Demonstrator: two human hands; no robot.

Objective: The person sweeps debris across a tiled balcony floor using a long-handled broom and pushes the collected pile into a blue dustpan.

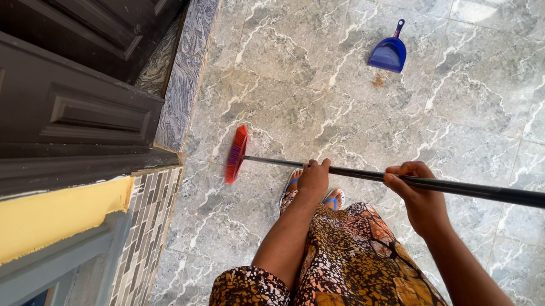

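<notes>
Gripping a red broom (236, 154), both the left hand (313, 181) and right hand (418, 193) over grey marble floor (290, 48) beside a dark door (54, 92)

open marble floor (342, 44) ahead, dark door (54, 92) blocking left, blue dustpan (388, 53) far right

Floor (342, 44) was grey marble-look tile with white veining, grout lines visible. Blue dustpan (388, 53) lay on floor, well apart from broom, handle pointing away. Small brownish dirt patch (378, 80) sat just beside dustpan mouth. Red broom head (235, 154) rested bristles-down on tile near doorstep. Sandalled feet (331, 199) stood on floor, mostly hidden by patterned dress.
</notes>
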